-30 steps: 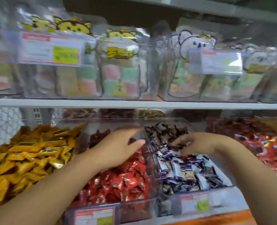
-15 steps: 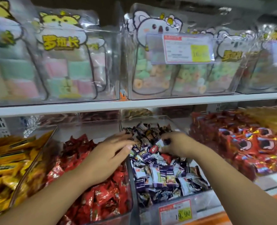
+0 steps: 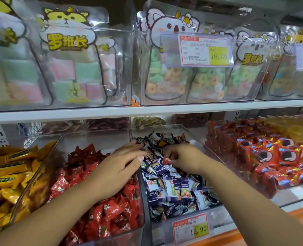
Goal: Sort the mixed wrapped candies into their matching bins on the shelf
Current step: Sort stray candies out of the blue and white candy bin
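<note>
Fingers (image 3: 170, 157) of right hand (image 3: 186, 159) pinch red candy (image 3: 167, 161).

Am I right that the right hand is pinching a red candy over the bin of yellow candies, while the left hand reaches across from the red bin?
Not quite. In the head view the right hand pinches the red candy over the bin of purple and white candies, not the yellow ones at far left. The rest holds: the left hand reaches across from the red bin.
</note>
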Demonstrator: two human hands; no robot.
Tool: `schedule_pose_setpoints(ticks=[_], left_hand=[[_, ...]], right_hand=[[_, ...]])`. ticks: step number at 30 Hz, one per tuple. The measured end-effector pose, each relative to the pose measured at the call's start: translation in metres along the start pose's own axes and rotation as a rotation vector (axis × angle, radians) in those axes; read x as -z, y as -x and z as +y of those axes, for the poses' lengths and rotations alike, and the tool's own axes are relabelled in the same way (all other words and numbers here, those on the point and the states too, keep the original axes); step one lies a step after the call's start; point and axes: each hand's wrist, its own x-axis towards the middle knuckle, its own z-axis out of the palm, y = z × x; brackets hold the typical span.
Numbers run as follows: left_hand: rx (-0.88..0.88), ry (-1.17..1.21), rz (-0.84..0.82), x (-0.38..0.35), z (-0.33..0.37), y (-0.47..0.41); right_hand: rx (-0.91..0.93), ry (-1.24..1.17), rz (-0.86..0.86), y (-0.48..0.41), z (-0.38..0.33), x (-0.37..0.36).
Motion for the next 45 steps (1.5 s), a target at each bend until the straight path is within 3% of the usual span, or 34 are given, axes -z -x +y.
schedule_pose_setpoints(ticks=[3, 9, 13, 16, 23, 25, 31, 33, 36, 39, 41, 43, 45], left_hand=[[0.000, 0.005, -0.010, 0.001, 0.002, 0.001], [0.014, 0.016, -0.035, 0.000, 0.003, 0.002], [0.011, -0.002, -0.063, 0.002, 0.005, 0.005], [0.001, -0.052, -0.102, 0.007, 0.013, 0.014], [-0.034, -0.066, -0.129, 0.008, 0.027, 0.042], [-0.036, -0.055, -0.121, 0.007, 0.027, 0.044], [-0.033, -0.066, -0.133, 0.009, 0.031, 0.044], [-0.038, -0.059, -0.132, 0.009, 0.031, 0.044], [-0.044, -0.048, -0.125, 0.009, 0.028, 0.044], [-0.053, -0.084, -0.118, 0.010, 0.027, 0.043], [-0.058, -0.103, -0.118, 0.011, 0.026, 0.042], [-0.059, -0.113, -0.121, 0.011, 0.026, 0.043], [-0.065, -0.111, -0.117, 0.011, 0.026, 0.043]], right_hand=[[-0.045, -0.116, 0.027, 0.013, 0.003, 0.038], [-0.071, 0.002, -0.297, 0.030, -0.001, 0.034], [-0.050, 0.209, -0.254, 0.015, 0.000, 0.009], [-0.092, 0.218, -0.181, 0.010, 0.003, 0.008], [-0.070, -0.165, 0.059, 0.017, -0.016, 0.054], [-0.065, -0.182, 0.033, 0.012, -0.025, 0.054], [-0.282, 0.004, -0.186, 0.005, -0.026, 0.052], [-0.260, -0.129, -0.113, 0.004, -0.030, 0.052], [-0.066, -0.627, 0.062, -0.004, -0.056, 0.046], [0.153, -0.937, -0.072, -0.011, -0.085, 0.037], [0.152, -0.992, -0.119, -0.016, -0.083, 0.035], [0.029, -0.810, 0.011, -0.018, -0.066, 0.037], [-0.115, -0.375, 0.104, -0.018, -0.038, 0.039]])
